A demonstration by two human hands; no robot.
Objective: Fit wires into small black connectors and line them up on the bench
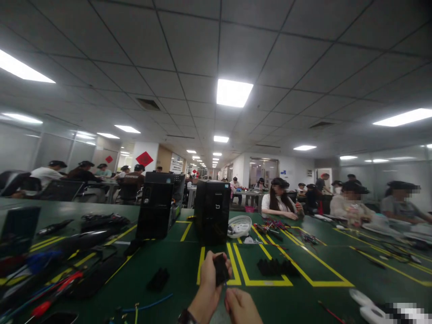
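Note:
In the middle foreground, my left hand point(206, 284) is wrapped round a small black block-like part point(221, 270), its exact kind unclear. Just below that part is my right hand point(241, 305), its fingertips pinched together; whatever they hold is too small or hidden to make out. On the green table point(182, 274), a small cluster of black parts point(158, 280) lies left of my hands. A longer row of similar black parts point(275, 267) sits to the right, within yellow tape lines. A blue wire point(151, 305) rests near the front edge.
Two black computer towers point(153, 209) point(212, 211) stand upright ahead. Beside them are a white basket-like fan cover point(239, 226) and a heap of coloured wires point(270, 226). Red-handled pliers point(57, 292) and dark tools lie at left. Across the table sits a person point(278, 202).

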